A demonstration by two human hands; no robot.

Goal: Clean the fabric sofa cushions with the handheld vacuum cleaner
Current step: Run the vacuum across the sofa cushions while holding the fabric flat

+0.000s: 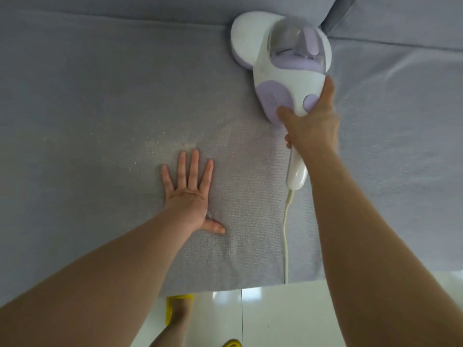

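A: Is any writing, label, brand name or number readable anywhere here?

B: None. The handheld vacuum cleaner [280,78] shows plain white and lilac plastic, and the sofa cushion [100,96] carries no tag.

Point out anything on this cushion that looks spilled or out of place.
Pale crumbs lie scattered on the cushion, just beyond the left hand pressed flat there. The vacuum, held by the right hand, sits off to the right, not over them.
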